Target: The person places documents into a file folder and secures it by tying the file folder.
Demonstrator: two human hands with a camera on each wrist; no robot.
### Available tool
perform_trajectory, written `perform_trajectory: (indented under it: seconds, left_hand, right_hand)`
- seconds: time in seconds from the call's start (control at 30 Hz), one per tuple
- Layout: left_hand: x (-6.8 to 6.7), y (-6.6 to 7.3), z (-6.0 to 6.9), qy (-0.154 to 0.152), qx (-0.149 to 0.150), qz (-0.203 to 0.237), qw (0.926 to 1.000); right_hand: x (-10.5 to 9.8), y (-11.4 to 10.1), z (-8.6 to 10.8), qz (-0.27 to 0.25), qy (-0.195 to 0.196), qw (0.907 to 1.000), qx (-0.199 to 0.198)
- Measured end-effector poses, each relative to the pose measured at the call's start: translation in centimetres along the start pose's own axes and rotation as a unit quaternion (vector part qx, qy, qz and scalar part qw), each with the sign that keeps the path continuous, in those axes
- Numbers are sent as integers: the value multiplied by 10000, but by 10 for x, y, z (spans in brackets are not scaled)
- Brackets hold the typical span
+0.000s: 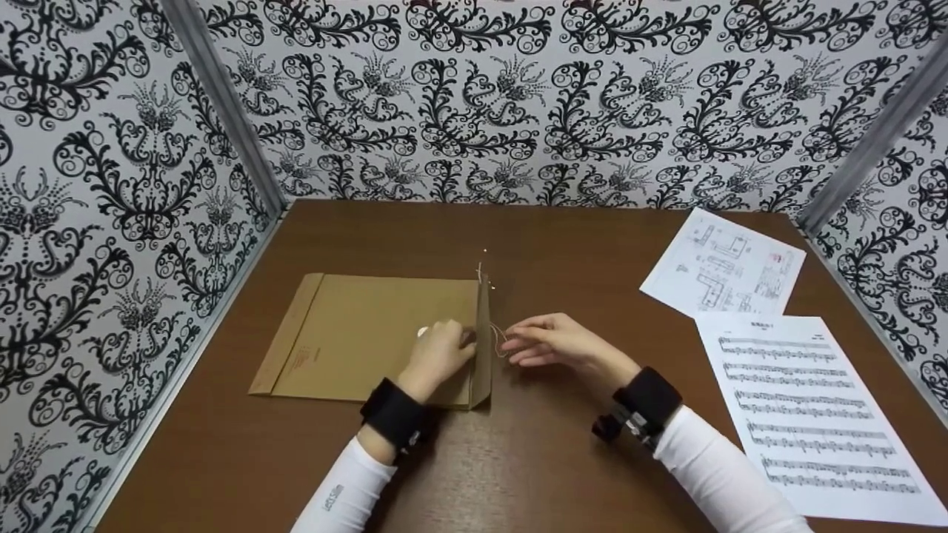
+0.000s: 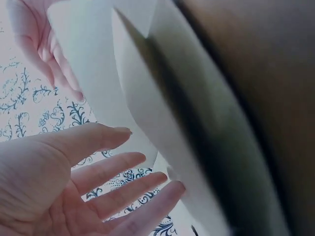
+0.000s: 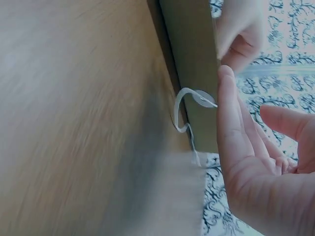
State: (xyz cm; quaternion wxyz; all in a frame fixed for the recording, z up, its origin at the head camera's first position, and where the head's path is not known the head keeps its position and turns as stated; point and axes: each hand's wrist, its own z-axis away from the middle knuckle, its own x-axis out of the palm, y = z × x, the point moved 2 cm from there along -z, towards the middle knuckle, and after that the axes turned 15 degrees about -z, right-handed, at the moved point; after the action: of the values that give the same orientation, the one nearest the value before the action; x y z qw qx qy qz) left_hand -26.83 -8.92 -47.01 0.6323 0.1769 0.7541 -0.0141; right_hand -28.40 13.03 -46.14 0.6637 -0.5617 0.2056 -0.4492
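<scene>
A brown kraft document envelope lies flat on the table, its flap standing up along the right side. My left hand is over the envelope beside the flap; in the left wrist view its fingers are spread loosely, with nothing gripped. A white round button shows partly by that hand. From another button on the flap's outer face hangs a thin white string. My right hand is right of the flap by the string, its fingers nearly straight and thumb apart.
On the brown table, a sheet with technical drawings lies at the back right. A sheet of printed music slightly overlaps it, nearer the right arm. Patterned wall panels enclose the table at the back and sides.
</scene>
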Motion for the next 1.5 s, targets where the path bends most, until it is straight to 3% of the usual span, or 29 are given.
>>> perform_trajectory:
  seconds: [0.13, 0.23, 0.4, 0.67, 0.8, 0.93, 1.07, 1.27, 1.5]
  left_hand:
    - [-1, 3, 7, -87, 143, 219, 9996]
    - [-5, 6, 13, 122, 284, 282, 9991]
    - [-17, 16, 23, 374, 499, 305, 9976]
    - [-30, 38, 34, 507, 895, 167, 9946]
    - [-34, 51, 40, 546, 1058, 92, 9928]
    - [-36, 63, 46, 585, 1232, -115, 9906]
    - [-37, 73, 50, 560, 1304, -261, 9895]
    - [-34, 84, 54, 408, 1459, -309, 9880]
    - [-28, 92, 59, 305, 1734, -543, 9829]
  right_hand:
    - [-14, -2, 21, 172, -69, 9998, -64]
    - [-28, -4, 37, 509, -33, 9986, -112]
    - [-50, -5, 67, 1230, 208, 9919, -224]
    - [-83, 9, 118, 1510, 748, 9851, -354]
    - [-98, 10, 140, 1763, 1080, 9769, -544]
    - [-114, 11, 160, 2181, 1431, 9625, -746]
    - [-125, 14, 175, 2807, 1810, 9368, -1045]
    - [-136, 18, 196, 4154, 2807, 8616, -790]
    - [-154, 25, 218, 4882, 3033, 8164, -558]
